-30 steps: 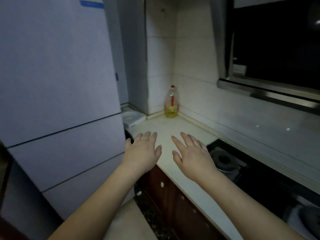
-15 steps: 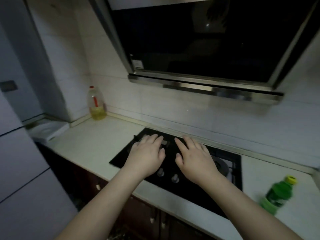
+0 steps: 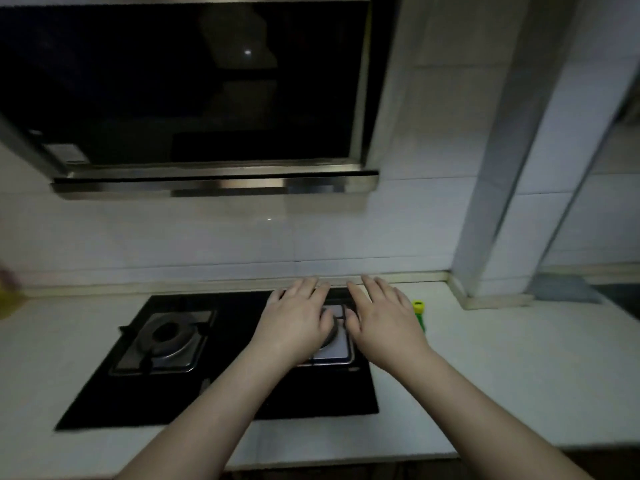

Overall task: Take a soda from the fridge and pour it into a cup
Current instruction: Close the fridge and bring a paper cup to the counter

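We held our left hand (image 3: 294,327) and right hand (image 3: 384,327) flat and empty mid-frame over the stove (image 3: 166,341), the green bottle (image 3: 419,315) peeking right, no cup seen, nothing poured.

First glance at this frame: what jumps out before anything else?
Two bare hands, the left hand and right hand, stretch forward side by side, fingers straight, over the right burner of a black gas hob. Above hangs a dark range hood. A green bottle with a yellow cap peeks out just right of the right hand.
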